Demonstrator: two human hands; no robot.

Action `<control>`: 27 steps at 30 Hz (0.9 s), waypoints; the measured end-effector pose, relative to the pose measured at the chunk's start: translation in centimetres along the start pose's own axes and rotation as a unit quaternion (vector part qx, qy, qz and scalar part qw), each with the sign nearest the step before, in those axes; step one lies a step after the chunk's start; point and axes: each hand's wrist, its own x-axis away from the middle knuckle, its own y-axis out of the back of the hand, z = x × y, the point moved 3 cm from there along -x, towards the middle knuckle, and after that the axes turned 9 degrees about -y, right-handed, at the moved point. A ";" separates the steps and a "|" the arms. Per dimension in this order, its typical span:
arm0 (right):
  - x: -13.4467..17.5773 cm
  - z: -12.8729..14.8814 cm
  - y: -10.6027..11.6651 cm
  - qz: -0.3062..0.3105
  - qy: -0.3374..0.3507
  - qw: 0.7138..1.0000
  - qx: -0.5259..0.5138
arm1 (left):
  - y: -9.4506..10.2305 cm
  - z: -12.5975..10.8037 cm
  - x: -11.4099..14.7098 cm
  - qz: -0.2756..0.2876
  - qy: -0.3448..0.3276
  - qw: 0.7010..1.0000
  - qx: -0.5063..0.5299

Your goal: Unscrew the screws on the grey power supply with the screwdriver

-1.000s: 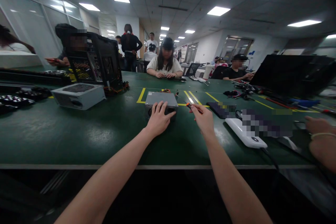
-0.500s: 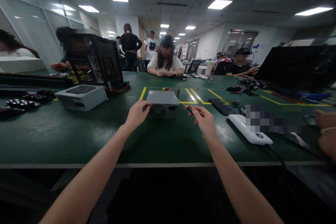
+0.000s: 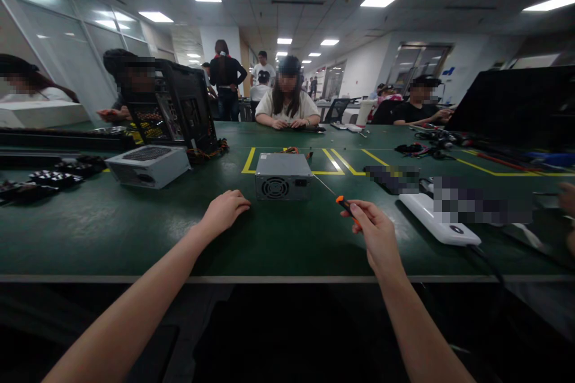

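A grey computer power supply [image 3: 284,177] sits on the green table, its fan grille and power socket facing me. My left hand [image 3: 226,213] rests on the tabletop just left of it, apart from the case. Its fingers are curled together with the tips down at the table; whatever may be between them is hidden. Held in my right hand [image 3: 375,228] is a screwdriver [image 3: 344,204] with an orange and black handle. The thin shaft slants up and left, its tip at or very near the right front edge of the power supply. I cannot tell whether it touches.
A second power supply [image 3: 149,166] stands left, beside an open black computer case [image 3: 186,108]. On the right lie a white power strip [image 3: 440,219], cables [image 3: 426,142] and a black monitor [image 3: 516,111]. A co-worker [image 3: 287,102] sits opposite; another person's hand shows at the right edge.
My left hand has come off the power supply's left side and down to the table. My right hand has moved right and a little towards me with the screwdriver. The view has shifted slightly.
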 end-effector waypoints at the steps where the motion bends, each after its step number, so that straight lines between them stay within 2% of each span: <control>1: 0.2 -0.1 0.1 0.000 -0.005 1.000 -0.004 | -0.1 -0.3 0.0 0.003 -0.007 1.000 -0.007; 5: 0.9 -0.4 0.2 0.001 -0.024 1.000 -0.021 | -0.3 -0.8 -0.1 0.004 -0.008 1.000 -0.007; 10: 1.7 -0.8 0.3 0.014 -0.028 0.999 -0.036 | -0.3 -0.4 0.4 -0.027 0.013 0.999 0.016; 13: 2.6 -0.7 0.3 0.025 -0.026 0.999 -0.037 | -0.2 -0.4 0.1 -0.073 0.041 0.992 0.089; 15: 3.3 -0.5 0.3 0.038 -0.024 0.998 -0.031 | 0.0 -1.0 -0.6 -0.119 0.067 0.971 0.199; 17: 4.2 -0.3 0.3 0.045 -0.022 0.999 -0.020 | 0.4 -2.6 -1.8 -0.163 0.083 0.920 0.348; 19: 5.2 0.0 0.3 0.046 -0.017 0.999 -0.006 | 0.9 -4.9 -3.3 -0.199 0.086 0.848 0.483; 21: 6.1 0.4 0.2 0.042 -0.008 0.999 0.012 | 1.3 -7.4 -4.9 -0.218 0.091 0.784 0.574; 24: 7.3 0.9 0.1 0.029 0.011 0.999 0.044 | 0.9 -10.6 -6.8 -0.209 0.105 0.678 0.697; 27: 8.0 1.2 0.2 0.014 0.025 0.997 0.070 | -0.3 -12.2 -7.7 -0.175 0.118 0.560 0.801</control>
